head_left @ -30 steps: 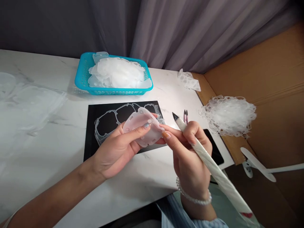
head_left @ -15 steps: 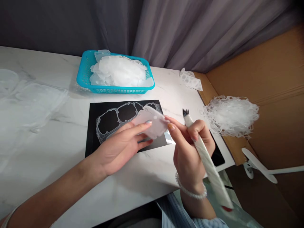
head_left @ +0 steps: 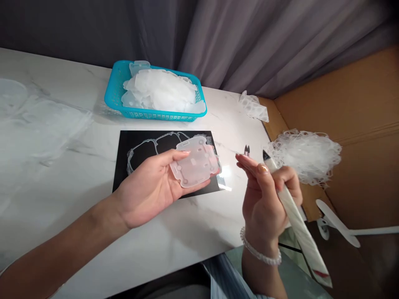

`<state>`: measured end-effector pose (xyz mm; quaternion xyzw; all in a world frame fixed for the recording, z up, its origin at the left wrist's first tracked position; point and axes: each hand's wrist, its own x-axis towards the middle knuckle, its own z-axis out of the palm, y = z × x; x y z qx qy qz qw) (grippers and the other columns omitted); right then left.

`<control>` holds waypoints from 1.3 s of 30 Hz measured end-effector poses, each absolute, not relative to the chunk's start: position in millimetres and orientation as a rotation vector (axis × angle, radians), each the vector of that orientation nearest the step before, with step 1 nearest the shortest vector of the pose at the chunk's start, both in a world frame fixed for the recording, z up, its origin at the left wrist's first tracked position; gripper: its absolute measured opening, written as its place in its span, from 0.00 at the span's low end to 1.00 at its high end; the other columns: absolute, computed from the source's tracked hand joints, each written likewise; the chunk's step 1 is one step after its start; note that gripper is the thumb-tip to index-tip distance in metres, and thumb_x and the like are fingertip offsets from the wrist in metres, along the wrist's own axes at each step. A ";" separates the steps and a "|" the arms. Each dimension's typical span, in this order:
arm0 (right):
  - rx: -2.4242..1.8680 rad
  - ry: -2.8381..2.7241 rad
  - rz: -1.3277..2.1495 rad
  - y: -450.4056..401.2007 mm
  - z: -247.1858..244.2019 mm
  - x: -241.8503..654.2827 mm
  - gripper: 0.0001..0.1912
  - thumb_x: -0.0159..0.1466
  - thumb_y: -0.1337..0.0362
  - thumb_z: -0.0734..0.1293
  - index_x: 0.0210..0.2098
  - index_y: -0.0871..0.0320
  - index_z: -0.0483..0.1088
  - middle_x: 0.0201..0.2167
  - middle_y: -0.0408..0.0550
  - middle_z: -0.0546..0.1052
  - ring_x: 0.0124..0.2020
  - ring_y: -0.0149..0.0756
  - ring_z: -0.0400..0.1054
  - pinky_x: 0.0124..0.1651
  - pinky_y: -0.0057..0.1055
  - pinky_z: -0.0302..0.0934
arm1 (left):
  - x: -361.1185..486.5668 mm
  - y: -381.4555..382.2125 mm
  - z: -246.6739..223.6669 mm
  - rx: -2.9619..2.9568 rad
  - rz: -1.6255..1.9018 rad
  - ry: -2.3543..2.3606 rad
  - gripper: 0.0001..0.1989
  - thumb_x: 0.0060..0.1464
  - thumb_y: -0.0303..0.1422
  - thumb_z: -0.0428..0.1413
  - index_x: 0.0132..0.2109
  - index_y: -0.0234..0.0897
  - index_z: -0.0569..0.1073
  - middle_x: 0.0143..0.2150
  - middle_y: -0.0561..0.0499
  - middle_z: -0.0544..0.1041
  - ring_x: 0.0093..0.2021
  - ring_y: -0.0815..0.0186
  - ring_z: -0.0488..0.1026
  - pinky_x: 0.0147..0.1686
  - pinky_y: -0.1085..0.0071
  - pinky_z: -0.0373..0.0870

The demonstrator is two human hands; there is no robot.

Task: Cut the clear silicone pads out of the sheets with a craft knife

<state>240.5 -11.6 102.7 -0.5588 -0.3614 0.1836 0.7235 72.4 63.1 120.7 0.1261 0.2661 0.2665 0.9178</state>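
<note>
My left hand [head_left: 156, 187] holds a thin translucent plastic plate [head_left: 195, 162] with notched edges and small holes, thumb on top and fingers beneath. The plate hangs above a black mat [head_left: 124, 145], where a clear cut-out frame [head_left: 155, 143] lies partly covered by the hand. My right hand [head_left: 264, 195], apart from the plate, is closed round a long white-wrapped tool [head_left: 296, 220] with a dark pointed tip. Its thumb and forefinger are close together beside the tool. Two dark points [head_left: 247, 149] show just beyond those fingertips; what they belong to is hidden.
A blue basket [head_left: 156, 115] heaped with similar translucent plates [head_left: 165, 89] stands at the back. Clear plastic sheets [head_left: 37, 128] lie at left. To the right are a pile of clear plastic scrap [head_left: 307, 155], a crumpled perforated piece [head_left: 254, 106] and a cardboard box [head_left: 358, 112].
My right hand has let go of the plate's edge and moved right with the wrapped tool. The plate now lies flatter across my left hand. The view has shifted slightly.
</note>
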 end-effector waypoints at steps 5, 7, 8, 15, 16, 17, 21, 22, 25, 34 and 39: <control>-1.286 -0.812 0.535 -9.7 103.3 238.3 0.17 0.64 0.69 0.68 0.25 0.53 0.56 0.29 0.41 0.83 0.40 0.43 0.80 0.50 0.44 0.69 | 72.2 60.4 122.8 0.248 0.518 0.485 0.18 0.61 0.30 0.50 0.54 0.28 0.76 0.54 0.40 0.79 0.53 0.52 0.77 0.59 0.55 0.69; -1.303 -0.817 0.562 -10.5 104.0 236.2 0.18 0.64 0.68 0.69 0.25 0.52 0.55 0.31 0.43 0.83 0.41 0.44 0.80 0.51 0.45 0.69 | 71.4 59.8 122.4 0.242 0.510 0.419 0.20 0.58 0.29 0.50 0.54 0.27 0.76 0.54 0.40 0.79 0.53 0.51 0.77 0.60 0.55 0.68; -1.304 -0.819 0.582 -10.8 104.4 235.4 0.19 0.65 0.67 0.69 0.25 0.52 0.55 0.32 0.44 0.84 0.41 0.44 0.80 0.50 0.44 0.69 | 70.8 59.5 121.9 0.241 0.510 0.381 0.21 0.55 0.27 0.50 0.54 0.26 0.75 0.54 0.40 0.79 0.54 0.51 0.76 0.61 0.54 0.68; -1.297 -0.831 0.683 -9.1 105.6 235.1 0.19 0.65 0.67 0.69 0.26 0.52 0.54 0.37 0.45 0.84 0.46 0.42 0.79 0.47 0.38 0.70 | 67.3 58.8 119.9 0.259 0.474 0.273 0.27 0.46 0.27 0.48 0.54 0.27 0.73 0.58 0.39 0.76 0.64 0.47 0.66 0.66 0.48 0.58; -1.300 -0.833 0.684 -9.2 105.8 235.7 0.20 0.65 0.67 0.69 0.26 0.52 0.54 0.37 0.45 0.84 0.46 0.42 0.79 0.46 0.38 0.70 | 67.2 58.8 120.8 0.256 0.471 0.269 0.27 0.46 0.28 0.48 0.55 0.27 0.72 0.58 0.39 0.75 0.64 0.47 0.66 0.66 0.48 0.57; -1.305 -0.833 0.687 -9.6 106.0 236.4 0.20 0.65 0.66 0.69 0.26 0.52 0.54 0.37 0.45 0.84 0.46 0.42 0.78 0.46 0.38 0.71 | 67.2 58.9 121.9 0.249 0.466 0.269 0.28 0.46 0.29 0.48 0.55 0.27 0.72 0.58 0.39 0.75 0.64 0.47 0.67 0.66 0.48 0.56; -1.302 -0.826 0.813 -11.1 104.6 238.1 0.19 0.63 0.66 0.71 0.27 0.52 0.55 0.30 0.42 0.81 0.37 0.37 0.78 0.34 0.31 0.68 | 69.1 59.0 124.3 0.223 0.446 0.273 0.30 0.47 0.31 0.48 0.58 0.25 0.69 0.57 0.38 0.76 0.62 0.48 0.68 0.66 0.51 0.56; -1.294 -0.828 0.881 -10.0 102.8 238.0 0.20 0.62 0.66 0.72 0.27 0.52 0.54 0.26 0.39 0.78 0.31 0.35 0.75 0.29 0.29 0.65 | 69.9 59.2 123.3 0.223 0.448 0.284 0.30 0.48 0.32 0.48 0.59 0.24 0.68 0.57 0.38 0.76 0.63 0.48 0.68 0.66 0.53 0.56; -1.311 -0.869 0.998 4.3 92.5 240.5 0.25 0.59 0.65 0.75 0.26 0.52 0.51 0.19 0.35 0.69 0.22 0.29 0.64 0.24 0.26 0.57 | 71.2 62.7 114.6 0.236 0.459 0.374 0.33 0.52 0.32 0.47 0.66 0.29 0.60 0.59 0.39 0.74 0.64 0.51 0.67 0.67 0.53 0.54; -1.476 -1.334 -0.014 192.7 100.7 281.2 0.20 0.64 0.61 0.64 0.25 0.52 0.47 0.22 0.37 0.57 0.27 0.30 0.56 0.35 0.29 0.55 | 60.1 77.2 100.7 0.342 0.648 0.698 0.46 0.54 0.35 0.53 0.73 0.41 0.37 0.72 0.33 0.54 0.71 0.52 0.56 0.66 0.56 0.53; -1.424 -1.656 0.117 271.1 103.6 253.5 0.15 0.62 0.62 0.62 0.25 0.52 0.50 0.22 0.41 0.65 0.29 0.33 0.63 0.36 0.28 0.57 | 58.9 69.5 99.9 0.408 0.651 0.635 0.47 0.53 0.33 0.53 0.74 0.37 0.39 0.71 0.34 0.57 0.71 0.52 0.57 0.68 0.55 0.51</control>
